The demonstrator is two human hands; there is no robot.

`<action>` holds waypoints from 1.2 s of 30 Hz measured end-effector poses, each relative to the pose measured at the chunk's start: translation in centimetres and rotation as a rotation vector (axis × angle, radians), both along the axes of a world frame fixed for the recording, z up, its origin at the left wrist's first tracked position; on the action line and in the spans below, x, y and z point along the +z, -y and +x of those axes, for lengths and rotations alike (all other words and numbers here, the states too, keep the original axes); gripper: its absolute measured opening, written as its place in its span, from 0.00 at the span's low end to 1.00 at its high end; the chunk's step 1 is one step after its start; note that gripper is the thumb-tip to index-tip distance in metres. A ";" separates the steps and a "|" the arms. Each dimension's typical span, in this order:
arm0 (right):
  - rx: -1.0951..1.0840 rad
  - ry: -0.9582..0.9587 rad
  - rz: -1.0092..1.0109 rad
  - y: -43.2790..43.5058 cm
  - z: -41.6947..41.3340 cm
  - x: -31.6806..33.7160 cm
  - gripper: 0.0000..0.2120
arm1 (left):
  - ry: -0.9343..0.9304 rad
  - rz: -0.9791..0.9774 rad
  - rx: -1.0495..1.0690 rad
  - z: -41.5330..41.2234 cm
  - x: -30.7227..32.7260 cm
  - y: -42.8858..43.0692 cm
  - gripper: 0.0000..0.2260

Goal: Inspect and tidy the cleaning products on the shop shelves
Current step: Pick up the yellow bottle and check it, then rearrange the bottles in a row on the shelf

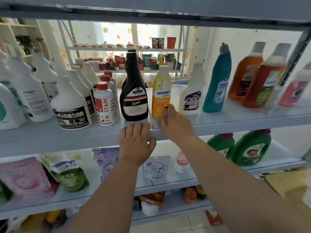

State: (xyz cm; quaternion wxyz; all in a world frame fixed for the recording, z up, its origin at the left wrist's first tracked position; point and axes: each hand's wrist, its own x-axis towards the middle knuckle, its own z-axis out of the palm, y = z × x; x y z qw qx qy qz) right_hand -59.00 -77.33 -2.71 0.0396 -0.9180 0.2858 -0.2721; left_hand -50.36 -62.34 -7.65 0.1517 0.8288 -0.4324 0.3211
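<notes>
A yellow Seaways bottle (161, 93) stands upright on the middle shelf (235, 118). My right hand (176, 125) grips its lower part, fingers round its right side and thumb at its front. Just left of it stands a black Sam kitchen oil cleaning bottle (133, 96). My left hand (136, 140) rests on the shelf's front edge right below the black bottle, fingers laid flat over the lip and holding nothing. A white red-capped Stain bottle (104, 105) and several white spray-type bottles (72, 106) fill the shelf to the left.
Right of the yellow bottle stand a white bottle (191, 96), a teal toilet cleaner (217, 84), two orange bottles (262, 81) and a pink one (292, 91). The shelf below holds refill pouches (67, 172) and green jugs (249, 148). An upper shelf (151, 15) hangs close overhead.
</notes>
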 end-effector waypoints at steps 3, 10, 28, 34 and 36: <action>0.109 -0.028 -0.079 0.7 -2.9 -1.0 0.20 | -0.002 -0.032 0.009 -0.2 -0.1 0.2 0.23; 0.071 -0.104 -0.107 7.9 -9.3 1.0 0.13 | -0.120 -0.145 0.087 -1.0 0.3 0.9 0.22; 0.200 -0.018 -0.160 16.2 -10.6 -1.1 0.17 | -0.905 -0.412 -0.056 -7.2 9.2 19.2 0.39; 0.225 0.034 -0.166 16.1 -10.4 -1.5 0.16 | -0.897 -0.467 -0.003 -7.2 7.9 19.3 0.22; 0.219 0.040 -0.170 16.1 -10.6 -1.5 0.15 | -0.908 -0.487 -0.007 -7.4 8.1 19.1 0.21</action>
